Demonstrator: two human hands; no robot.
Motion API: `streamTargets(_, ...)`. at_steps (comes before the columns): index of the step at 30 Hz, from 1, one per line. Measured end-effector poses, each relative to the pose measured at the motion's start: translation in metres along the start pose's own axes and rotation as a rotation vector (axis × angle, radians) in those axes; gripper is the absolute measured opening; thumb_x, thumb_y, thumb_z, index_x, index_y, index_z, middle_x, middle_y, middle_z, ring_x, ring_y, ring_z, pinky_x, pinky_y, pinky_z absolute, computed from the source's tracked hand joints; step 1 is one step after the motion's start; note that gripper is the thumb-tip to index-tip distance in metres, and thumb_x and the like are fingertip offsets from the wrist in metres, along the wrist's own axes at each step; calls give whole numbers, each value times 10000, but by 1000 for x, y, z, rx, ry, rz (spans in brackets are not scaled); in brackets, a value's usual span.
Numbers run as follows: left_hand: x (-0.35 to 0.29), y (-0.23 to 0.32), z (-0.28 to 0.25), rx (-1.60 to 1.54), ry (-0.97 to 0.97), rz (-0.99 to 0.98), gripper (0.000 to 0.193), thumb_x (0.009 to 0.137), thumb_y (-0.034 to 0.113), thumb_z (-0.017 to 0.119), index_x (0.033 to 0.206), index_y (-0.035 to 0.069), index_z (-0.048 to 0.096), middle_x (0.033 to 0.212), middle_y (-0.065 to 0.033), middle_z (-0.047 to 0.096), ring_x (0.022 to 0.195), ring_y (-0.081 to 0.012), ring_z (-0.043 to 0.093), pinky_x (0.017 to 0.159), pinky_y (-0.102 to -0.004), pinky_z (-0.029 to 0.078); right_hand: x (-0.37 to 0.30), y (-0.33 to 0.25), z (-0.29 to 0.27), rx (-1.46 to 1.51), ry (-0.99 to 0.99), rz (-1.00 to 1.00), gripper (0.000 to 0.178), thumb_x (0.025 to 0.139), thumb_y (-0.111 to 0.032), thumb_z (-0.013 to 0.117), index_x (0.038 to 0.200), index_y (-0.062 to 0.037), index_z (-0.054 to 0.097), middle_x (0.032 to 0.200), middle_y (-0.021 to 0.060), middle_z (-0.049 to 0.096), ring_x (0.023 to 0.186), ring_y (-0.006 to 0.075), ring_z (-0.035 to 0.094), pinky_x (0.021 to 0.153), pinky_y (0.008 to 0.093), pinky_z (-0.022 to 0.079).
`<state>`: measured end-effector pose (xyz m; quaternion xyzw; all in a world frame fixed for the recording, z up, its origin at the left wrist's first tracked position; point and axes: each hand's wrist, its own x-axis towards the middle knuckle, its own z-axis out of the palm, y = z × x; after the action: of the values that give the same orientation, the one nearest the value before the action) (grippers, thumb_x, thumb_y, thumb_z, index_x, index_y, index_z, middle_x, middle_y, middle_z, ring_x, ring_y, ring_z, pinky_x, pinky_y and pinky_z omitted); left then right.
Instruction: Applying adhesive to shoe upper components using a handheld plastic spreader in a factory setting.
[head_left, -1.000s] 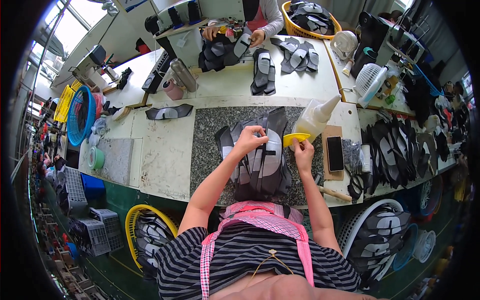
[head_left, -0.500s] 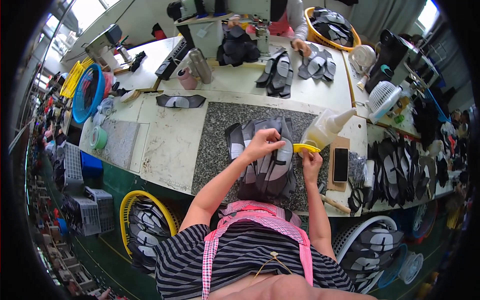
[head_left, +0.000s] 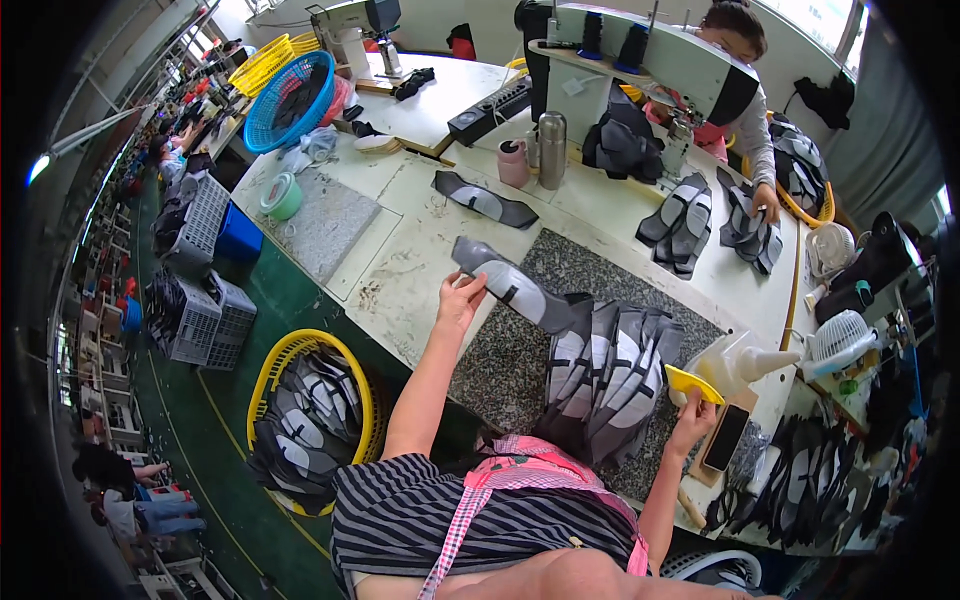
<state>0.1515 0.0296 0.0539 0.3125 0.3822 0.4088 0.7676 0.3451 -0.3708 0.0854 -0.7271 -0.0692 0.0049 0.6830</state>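
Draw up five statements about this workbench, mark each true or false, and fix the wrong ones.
1. The left hand holds a grey-and-white piece. True.
2. The right hand is bare of any object. False: it holds a flat yellow item.
3. The phone lies to the right of the stacked pieces. True.
4. The steel flask stands left of the pink bottle. False: it stands to its right.
5. The yellow basket at the person's left is empty. False: it holds similar grey-and-white pieces.
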Motion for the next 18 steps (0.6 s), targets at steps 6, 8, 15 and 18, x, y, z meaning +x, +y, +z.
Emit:
streamTargets(6, 73, -33, -103, -443, 297, -402, 310, 766, 9, 773, 999, 61, 576, 877, -52, 648, 831, -191, 660, 732, -276, 580, -3, -8, 25, -54, 51, -10, 184, 979, -186, 560, 905, -24, 605, 649, -49, 468, 500, 13, 336, 442, 205, 245)
streamTargets(8, 75, -30, -94, -426, 96, -556, 253, 783, 26, 763, 972, 66, 600, 932, -56, 650, 832, -203, 660, 754, -308, 578, -5, -12, 28, -90, 73, -2, 197, 980, -191, 560, 896, -19, 605, 633, -46, 459, 496, 16, 337, 441, 209, 238)
streamTargets(15, 115, 28, -15, 102, -175, -145, 264, 850, 72, 711, 1070, 61, 566, 939, -69, 675, 820, -184, 676, 677, -331, 589, -12, -18, 32, -235, 141, -8, 221, 985, -206, 552, 860, -28, 586, 610, -50, 414, 495, 23, 335, 446, 219, 227)
streamTargets(18, 170, 35, -17, 30, -135, -77, 261, 851, 67, 709, 1062, 84, 556, 934, -57, 675, 800, -176, 679, 621, -291, 582, -11, -19, 36, -219, 177, 22, 214, 984, -203, 552, 857, -33, 576, 619, -47, 419, 495, 23, 336, 446, 216, 231)
